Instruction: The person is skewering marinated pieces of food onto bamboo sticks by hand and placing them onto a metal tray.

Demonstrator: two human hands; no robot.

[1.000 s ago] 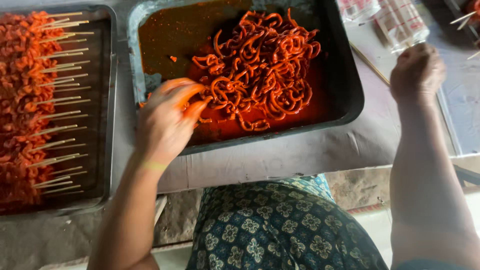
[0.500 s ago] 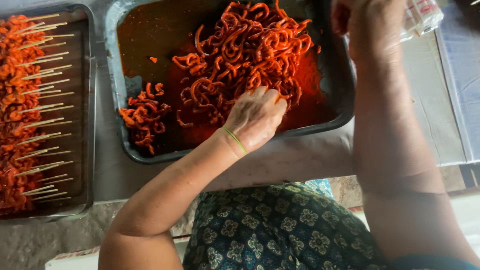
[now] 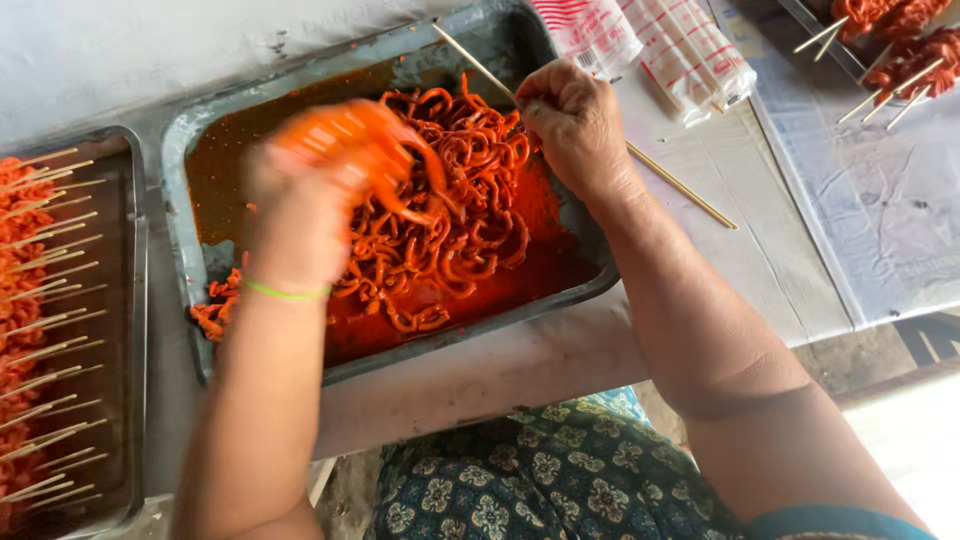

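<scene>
A thin wooden skewer point(image 3: 590, 140) is pinched by the right hand point(image 3: 572, 125) fingers. Orange-red marinated strips point(image 3: 400, 165) are gripped by the blurred left hand point(image 3: 310, 200) above the grey rectangular metal tray point(image 3: 185, 160).

A single head-worn camera looks steeply down from close above the pale grey worktop point(image 3: 560, 350), facing away from the person, whose patterned lap fills the near edge.

strips point(image 3: 440, 240) in middle tray point(image 3: 185, 150), skewer tray point(image 3: 135, 300) left, packets point(image 3: 650, 45) right
</scene>
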